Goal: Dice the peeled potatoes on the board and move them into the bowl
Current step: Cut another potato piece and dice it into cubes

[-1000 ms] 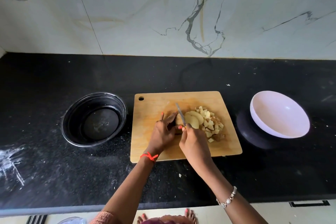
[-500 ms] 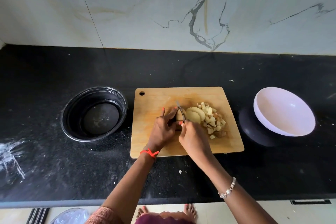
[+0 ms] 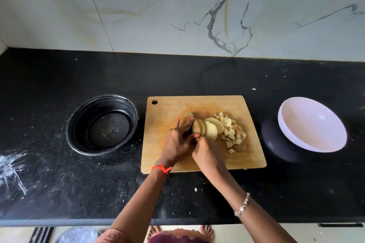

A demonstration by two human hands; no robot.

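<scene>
head view, cutting board [image 3: 167, 156] taken as reference; it lies flat on a black counter [image 3: 197, 77].

left of board: black bowl [image 3: 83, 116], upright, with a pale smear on its flat base.
right of board: white bowl [image 3: 312, 124], tilted, with its white inner wall showing. a dark round shape sits beneath it; shadow or stand, cannot tell.

board centre: peeled potato [image 3: 211, 130], cut into slices that lean on one another.
right part of board: heap of potato dice [image 3: 233, 134], touching the slices.

left hand [image 3: 177, 142], red thread [image 3: 162, 168] at the wrist, reaches over the board's near edge. forefinger and thumb pinch the potato's left end, and the other fingers are spread.
right hand [image 3: 207, 154], bracelet [image 3: 243, 205] at the wrist, is curled round the knife handle, which is hidden. knife [image 3: 191, 114]: only the tip shows, beside the left forefinger.
</scene>
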